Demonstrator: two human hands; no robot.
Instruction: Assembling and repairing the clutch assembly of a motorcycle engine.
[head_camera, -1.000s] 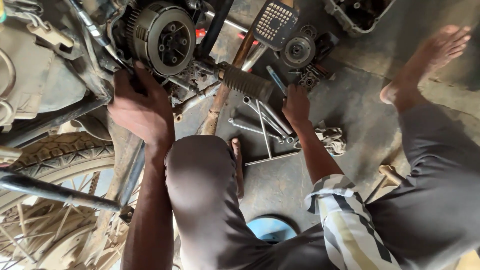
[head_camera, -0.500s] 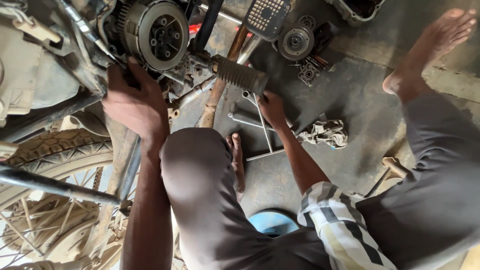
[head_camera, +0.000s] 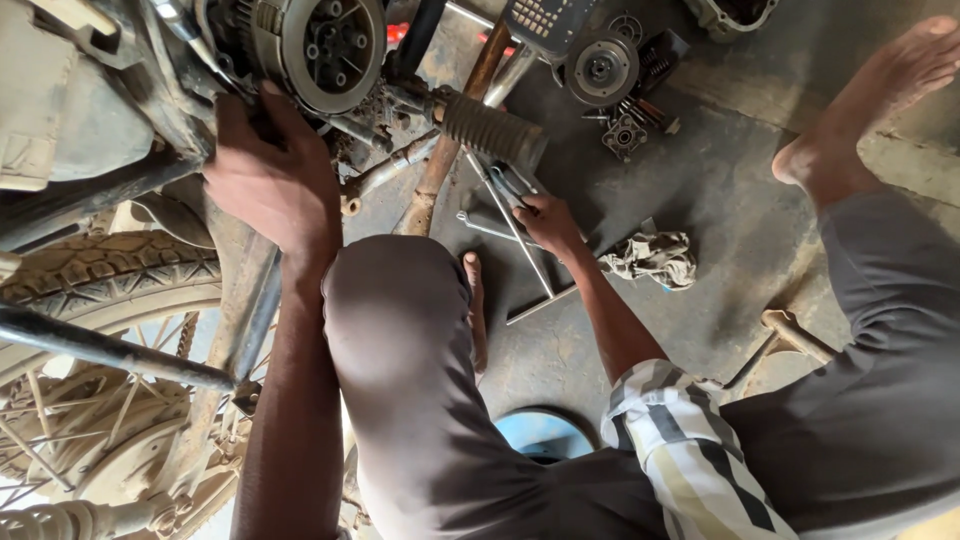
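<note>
Head camera looks down on a motorcycle being worked on, taken from left to right. At the far left a dusty tyre (head_camera: 95, 270) with spokes sits under the frame, and a dark metal bar (head_camera: 100, 345) crosses in front of it. Above, the round clutch assembly (head_camera: 315, 45) is exposed on the side of the engine. The left hand (head_camera: 270, 180) presses against the engine just below that clutch, fingers curled in among the parts; whether they grip anything there I cannot tell, since the back of the hand hides it. Just right of it, a ribbed rubber footpeg (head_camera: 490, 128) juts out over the floor, and the person's bent knee (head_camera: 400, 330) fills the middle of the view. Beyond the knee, the right hand (head_camera: 545, 220) reaches down to the concrete floor (head_camera: 720, 180) and closes its fingers loosely over a set of long metal tools (head_camera: 520, 245) lying there, below the footpeg. A crumpled grey rag (head_camera: 655, 258) lies near that hand, to its right. Further up, loose round engine parts (head_camera: 600, 68) rest on the floor. At the far right the person's bare foot (head_camera: 870, 100) is planted on the ground.
</note>
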